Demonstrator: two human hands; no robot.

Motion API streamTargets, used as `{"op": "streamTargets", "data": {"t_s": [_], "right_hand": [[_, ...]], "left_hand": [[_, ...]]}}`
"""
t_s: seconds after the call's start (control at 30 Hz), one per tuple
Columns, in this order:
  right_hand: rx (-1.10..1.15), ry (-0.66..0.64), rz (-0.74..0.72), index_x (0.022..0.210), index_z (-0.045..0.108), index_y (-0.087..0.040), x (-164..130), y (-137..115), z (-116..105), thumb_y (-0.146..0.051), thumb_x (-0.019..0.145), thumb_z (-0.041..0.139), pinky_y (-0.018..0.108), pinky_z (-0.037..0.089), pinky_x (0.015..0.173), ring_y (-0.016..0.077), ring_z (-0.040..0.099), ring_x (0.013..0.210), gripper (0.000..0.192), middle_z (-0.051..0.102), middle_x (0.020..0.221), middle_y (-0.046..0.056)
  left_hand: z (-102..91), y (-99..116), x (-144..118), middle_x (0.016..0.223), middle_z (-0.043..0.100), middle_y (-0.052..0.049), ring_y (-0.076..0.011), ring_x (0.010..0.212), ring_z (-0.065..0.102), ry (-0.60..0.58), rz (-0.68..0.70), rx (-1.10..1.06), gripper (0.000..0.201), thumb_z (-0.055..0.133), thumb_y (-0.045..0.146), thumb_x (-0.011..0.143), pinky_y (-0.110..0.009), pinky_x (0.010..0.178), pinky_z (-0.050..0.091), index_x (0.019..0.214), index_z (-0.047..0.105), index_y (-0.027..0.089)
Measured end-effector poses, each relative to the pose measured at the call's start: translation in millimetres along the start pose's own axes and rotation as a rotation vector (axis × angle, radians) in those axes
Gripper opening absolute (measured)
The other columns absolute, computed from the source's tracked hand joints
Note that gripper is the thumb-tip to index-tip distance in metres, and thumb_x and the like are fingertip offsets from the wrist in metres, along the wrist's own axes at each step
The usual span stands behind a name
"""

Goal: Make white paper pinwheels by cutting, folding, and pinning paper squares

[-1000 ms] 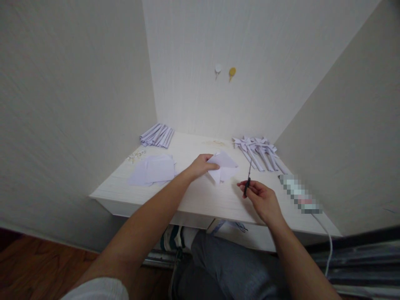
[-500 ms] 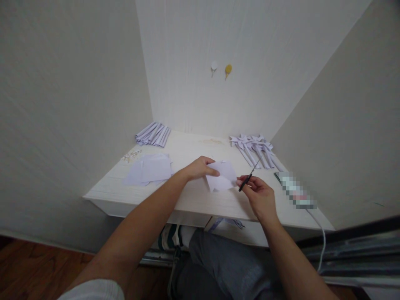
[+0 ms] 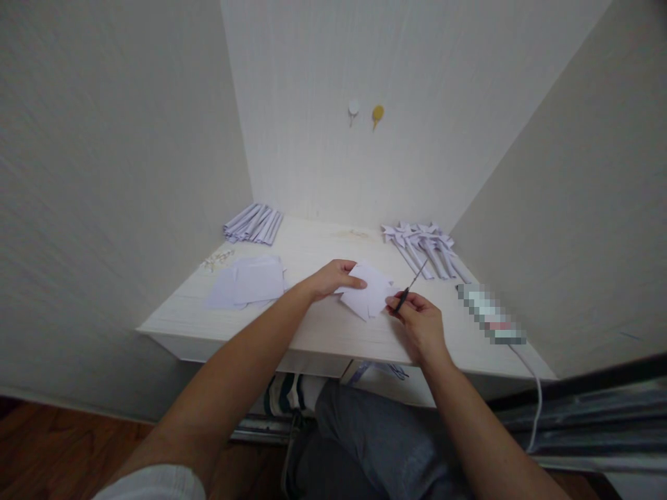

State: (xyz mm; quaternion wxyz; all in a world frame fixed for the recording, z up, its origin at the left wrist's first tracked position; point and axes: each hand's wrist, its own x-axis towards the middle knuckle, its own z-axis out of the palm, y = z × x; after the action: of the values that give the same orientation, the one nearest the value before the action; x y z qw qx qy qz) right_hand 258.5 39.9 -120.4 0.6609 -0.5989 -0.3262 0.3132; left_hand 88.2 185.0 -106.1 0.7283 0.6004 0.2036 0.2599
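My left hand (image 3: 329, 276) pinches a folded white paper sheet (image 3: 367, 296) just above the white desk (image 3: 333, 333). My right hand (image 3: 417, 321) grips small scissors (image 3: 409, 287) with dark handles, blades pointing up and to the right. Its fingertips touch the paper's right edge. The two hands sit close together near the desk's middle.
A pile of flat paper squares (image 3: 244, 285) lies at the left, with small pins (image 3: 216, 261) beside it. A bundle of rolled paper sticks (image 3: 253, 223) rests at the back left, finished paper pinwheels (image 3: 424, 244) at the back right. A power strip (image 3: 490, 316) with cable lies at the right edge.
My right hand with the scissors has moved left until it meets the paper. My left hand has turned the paper and lowered it slightly.
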Motion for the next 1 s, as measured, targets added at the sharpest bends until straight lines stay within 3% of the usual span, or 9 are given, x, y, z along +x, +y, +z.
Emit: {"op": "streamTargets", "data": {"t_s": [0.3, 0.5, 0.7, 1.0], "right_hand": [[-0.009, -0.072, 0.015, 0.079, 0.072, -0.02, 2, 1, 5, -0.045, 0.056, 0.091, 0.031, 0.052, 0.066, 0.0168, 0.064, 0.064, 0.04, 0.073, 0.067, 0.001], [-0.201, -0.292, 0.058, 0.073, 0.076, -0.016, -3, -13, -9, -0.063, 0.071, 0.082, 0.027, 0.042, 0.056, 0.0132, 0.056, 0.057, 0.048, 0.075, 0.07, 0.006], [-0.383, -0.491, 0.13, 0.074, 0.081, -0.015, -12, -33, -23, -0.061, 0.067, 0.084, 0.026, 0.035, 0.051, 0.0111, 0.049, 0.052, 0.047, 0.074, 0.066, 0.005], [-0.47, -0.545, 0.136, 0.07, 0.078, -0.016, -17, -31, -18, -0.061, 0.069, 0.082, 0.025, 0.027, 0.046, 0.0093, 0.039, 0.045, 0.045, 0.065, 0.054, 0.0]], "left_hand": [[0.7, -4, -1, 0.081, 0.08, -0.009, -0.0189, 0.068, 0.07, 0.045, -0.073, 0.043, 0.034, 0.093, 0.02, 0.052, -0.031, 0.071, 0.055, 0.081, 0.079, 0.01], [-1.2, -1, 1, 0.083, 0.08, -0.013, -0.0214, 0.07, 0.072, 0.217, 0.02, -0.066, 0.031, 0.091, 0.022, 0.057, -0.032, 0.07, 0.056, 0.082, 0.078, 0.009], [-4.5, 6, 1, 0.096, 0.081, -0.016, -0.0247, 0.082, 0.076, 0.361, 0.123, -0.219, 0.04, 0.09, 0.026, 0.059, -0.034, 0.078, 0.059, 0.093, 0.076, 0.009], [-4.1, 9, 2, 0.092, 0.081, -0.014, -0.0258, 0.082, 0.076, 0.393, 0.141, -0.297, 0.039, 0.089, 0.024, 0.059, -0.037, 0.076, 0.061, 0.092, 0.074, 0.009]]}}
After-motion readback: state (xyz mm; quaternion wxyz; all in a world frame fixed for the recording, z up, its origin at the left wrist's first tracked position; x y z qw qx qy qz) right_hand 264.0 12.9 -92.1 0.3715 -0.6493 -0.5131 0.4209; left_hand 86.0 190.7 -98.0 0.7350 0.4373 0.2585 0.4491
